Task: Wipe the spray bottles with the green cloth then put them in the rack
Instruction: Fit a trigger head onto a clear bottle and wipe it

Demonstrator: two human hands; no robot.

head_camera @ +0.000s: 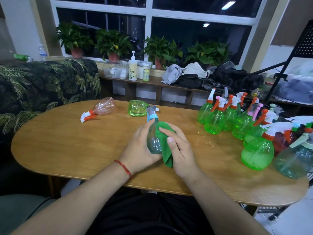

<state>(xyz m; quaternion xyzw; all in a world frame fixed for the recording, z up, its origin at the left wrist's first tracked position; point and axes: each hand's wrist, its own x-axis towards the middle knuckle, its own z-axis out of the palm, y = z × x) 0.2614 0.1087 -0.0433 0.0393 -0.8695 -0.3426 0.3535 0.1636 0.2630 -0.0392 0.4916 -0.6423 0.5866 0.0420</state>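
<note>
Wiping was under way. The left hand [138, 150] had its fingers curled round one teal spray bottle [153, 138] over the table [67, 150], and the right hand [183, 150] pinched the single green cloth [165, 150] against its side. Two more lay toppled beyond it, a pink bottle [105, 107] and a green bottle [138, 108]. The standing group [237, 122] at the right numbered roughly ten (overlap defeated an exact count). None was visibly racked yet.

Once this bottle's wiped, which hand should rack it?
Left, probably: the left hand already grips the blue spray bottle, while the right hand holds the green cloth.
</note>
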